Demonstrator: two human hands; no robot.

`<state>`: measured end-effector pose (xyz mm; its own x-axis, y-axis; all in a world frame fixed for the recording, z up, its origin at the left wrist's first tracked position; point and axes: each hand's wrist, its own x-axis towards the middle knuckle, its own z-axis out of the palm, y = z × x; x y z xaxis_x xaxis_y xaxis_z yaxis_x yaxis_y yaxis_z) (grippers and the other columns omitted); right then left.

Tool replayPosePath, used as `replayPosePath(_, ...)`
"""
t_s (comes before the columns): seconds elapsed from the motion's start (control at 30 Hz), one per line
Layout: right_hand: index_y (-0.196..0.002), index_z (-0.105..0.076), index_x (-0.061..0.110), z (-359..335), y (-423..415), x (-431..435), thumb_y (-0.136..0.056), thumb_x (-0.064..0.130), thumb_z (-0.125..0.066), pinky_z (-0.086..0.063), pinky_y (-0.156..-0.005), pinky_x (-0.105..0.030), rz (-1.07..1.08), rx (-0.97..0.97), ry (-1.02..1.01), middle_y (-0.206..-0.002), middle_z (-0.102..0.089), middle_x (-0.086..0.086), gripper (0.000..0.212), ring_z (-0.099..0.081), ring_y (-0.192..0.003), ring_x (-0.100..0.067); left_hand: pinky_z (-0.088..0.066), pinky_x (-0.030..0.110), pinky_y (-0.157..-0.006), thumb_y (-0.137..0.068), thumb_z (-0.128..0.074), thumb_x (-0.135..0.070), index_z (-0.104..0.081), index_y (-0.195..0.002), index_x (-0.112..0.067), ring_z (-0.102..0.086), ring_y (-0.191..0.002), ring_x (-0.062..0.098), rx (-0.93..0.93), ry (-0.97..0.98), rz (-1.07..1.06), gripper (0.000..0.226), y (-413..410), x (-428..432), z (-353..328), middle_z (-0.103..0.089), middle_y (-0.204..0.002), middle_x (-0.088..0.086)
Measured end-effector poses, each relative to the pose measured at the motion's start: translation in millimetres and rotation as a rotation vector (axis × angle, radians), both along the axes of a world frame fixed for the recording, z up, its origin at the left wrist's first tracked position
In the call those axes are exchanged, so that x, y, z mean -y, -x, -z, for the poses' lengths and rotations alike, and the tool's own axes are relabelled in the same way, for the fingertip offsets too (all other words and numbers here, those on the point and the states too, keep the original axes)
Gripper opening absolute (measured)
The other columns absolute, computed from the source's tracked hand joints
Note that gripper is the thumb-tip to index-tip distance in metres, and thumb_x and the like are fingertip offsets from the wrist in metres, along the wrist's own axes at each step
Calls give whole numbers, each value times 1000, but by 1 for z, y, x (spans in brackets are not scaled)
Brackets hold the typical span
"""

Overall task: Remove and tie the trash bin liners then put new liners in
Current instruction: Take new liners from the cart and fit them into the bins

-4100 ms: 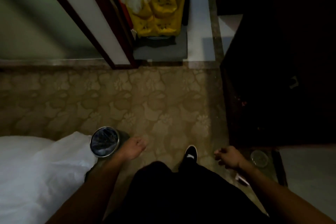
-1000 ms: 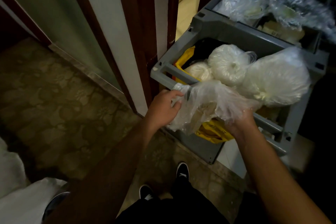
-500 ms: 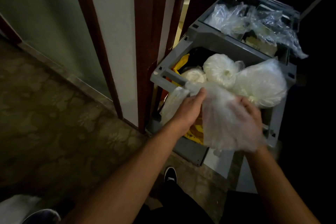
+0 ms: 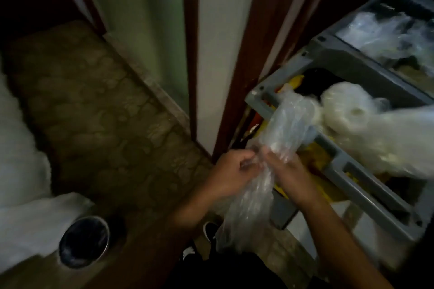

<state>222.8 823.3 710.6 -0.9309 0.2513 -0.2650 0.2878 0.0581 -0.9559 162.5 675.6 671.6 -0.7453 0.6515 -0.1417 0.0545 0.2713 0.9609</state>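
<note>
A clear plastic liner hangs between my hands in front of the grey housekeeping cart. My left hand pinches the liner's bunched middle. My right hand grips the same plastic just beside it; part of the liner stands up above my fingers. A small round metal trash bin stands on the carpet at lower left, its inside dark with a liner in it. Tied white bags fill the cart's yellow sack.
A dark wooden door frame and white wall panel stand directly ahead. White bedding lies at the left by the bin. Patterned carpet runs to the left. The cart's upper tray holds clear plastic packets.
My hands came together and drew the liner down off the cart's edge toward me. The view tilted down and left, bringing the metal bin back into sight.
</note>
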Motion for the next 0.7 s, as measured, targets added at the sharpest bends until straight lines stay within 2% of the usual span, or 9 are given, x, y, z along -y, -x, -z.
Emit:
replayPosePath(0.1,-105,-75,23,36,32,32,-101,36,-59,-53,-94,-28,-212,52,-233,-99,-76,5,21,-70,-100,-3,-47,28,-65,-93,-63,-36,-68,-80,-17,-58,-66,1,16,90,-172,24,-7,47,30,-63,-71,-9)
replayPosePath(0.2,-122,-68,28,70,52,68,-87,72,-54,-51,-100,-37,-506,235,-305,-116,-71,10,58,-65,-111,-9,-47,24,-64,-90,-68,-49,-72,-91,-15,-60,-67,1,114,393,-266,35,-29,107,68,-67,-74,-4)
replayPosePath(0.27,-143,-52,28,92,60,91,-88,71,-56,-42,-102,-33,-661,349,-322,-136,-59,7,70,-56,-126,-16,-48,16,-68,-88,-70,-50,-72,-101,-23,-59,-72,-5,191,453,-423,30,-62,149,94,-65,-78,-14)
replayPosePath(0.33,-150,-42,29,117,65,111,-83,76,-59,-39,-107,-35,-819,381,-366,-146,-51,4,84,-49,-134,-20,-51,22,-78,-92,-70,-38,-71,-102,-23,-60,-78,-3,271,450,-617,18,-106,184,114,-65,-86,-16)
replayPosePath(0.43,-138,-53,27,151,66,133,-56,92,-67,-46,-107,-43,-1105,474,-519,-131,-60,2,105,-58,-120,-21,-49,26,-81,-95,-64,-32,-70,-105,-19,-63,-83,6,431,618,-834,17,-183,223,132,-66,-92,-10)
replayPosePath(0.5,-134,-54,19,162,61,148,-67,68,-83,-47,-102,-36,-1314,457,-645,-126,-62,1,88,-60,-116,-21,-52,28,-83,-95,-61,-33,-70,-108,-19,-66,-94,15,588,738,-920,21,-238,233,139,-70,-105,-2)
replayPosePath(0.57,-138,-52,12,176,53,163,-80,52,-80,-44,-105,-34,-1527,363,-863,-135,-59,-6,76,-57,-124,-26,-53,28,-83,-95,-60,-34,-69,-108,-20,-66,-97,17,725,712,-1046,21,-290,231,141,-71,-109,1)
replayPosePath(0.63,-143,-48,8,184,39,189,-79,73,-65,-38,-109,-34,-1757,295,-1046,-140,-54,-11,92,-52,-131,-29,-50,23,-78,-96,-59,-32,-69,-109,-19,-66,-94,14,825,667,-1185,21,-338,221,140,-72,-107,1)
replayPosePath(0.7,-134,-56,6,184,19,225,-80,75,-60,-45,-96,-36,-1888,208,-1186,-114,-58,-12,87,-59,-120,-31,-45,20,-71,-96,-59,-30,-71,-108,-20,-66,-90,11,909,663,-1298,20,-379,210,141,-72,-104,0)
